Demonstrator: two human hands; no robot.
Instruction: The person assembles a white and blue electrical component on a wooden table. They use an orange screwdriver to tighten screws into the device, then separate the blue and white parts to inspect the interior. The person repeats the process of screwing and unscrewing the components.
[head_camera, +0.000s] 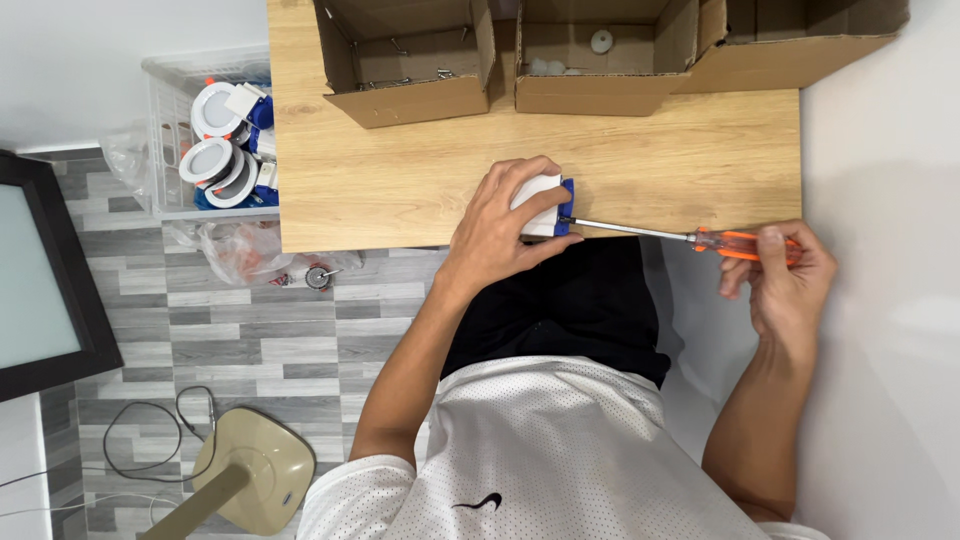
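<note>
My left hand presses a small white box with a blue end onto the front edge of the wooden table. My right hand grips the orange handle of a screwdriver. Its thin metal shaft runs left, and the tip meets the blue end of the box. My fingers cover most of the box.
Three open cardboard boxes stand along the table's far edge; two hold small parts. A clear crate of round white lamps stands left of the table. A plastic bag, a fan base and cable lie on the floor.
</note>
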